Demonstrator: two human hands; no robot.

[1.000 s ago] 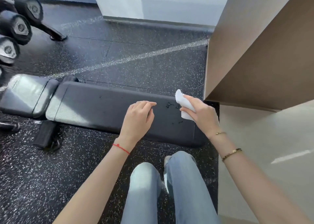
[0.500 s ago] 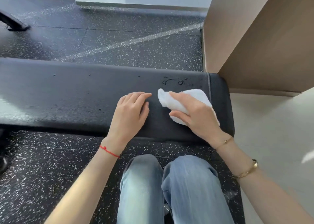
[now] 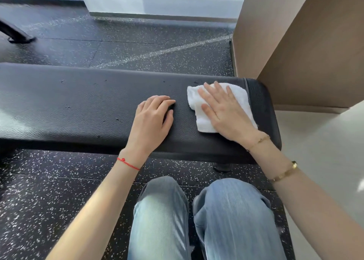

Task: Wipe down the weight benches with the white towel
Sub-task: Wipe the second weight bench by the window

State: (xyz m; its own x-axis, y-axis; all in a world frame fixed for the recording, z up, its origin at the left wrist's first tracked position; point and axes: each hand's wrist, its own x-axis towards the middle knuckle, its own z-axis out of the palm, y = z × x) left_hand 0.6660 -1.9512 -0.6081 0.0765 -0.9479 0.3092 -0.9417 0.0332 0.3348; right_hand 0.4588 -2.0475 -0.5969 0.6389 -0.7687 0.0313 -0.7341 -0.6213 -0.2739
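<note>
A black padded weight bench (image 3: 78, 106) runs across the view from the left edge to its rounded right end. The white towel (image 3: 239, 94) lies spread on the pad near that right end. My right hand (image 3: 222, 112) presses flat on the towel with straight, spread fingers. My left hand (image 3: 151, 119) rests on the bare pad just left of the towel, fingers loosely bent, holding nothing. Small dark specks dot the pad to the left.
A tan boxed column (image 3: 307, 49) stands right behind the bench's right end. Black speckled rubber floor (image 3: 39, 200) surrounds the bench, with pale floor (image 3: 325, 141) at the right. My knees in blue jeans (image 3: 161, 216) are close to the bench's near edge. A black equipment foot (image 3: 17, 35) lies far left.
I have come down closer to the bench. My right hand went from gripping the bunched towel to pressing it flat on the pad's right end. My left hand stays on the pad.
</note>
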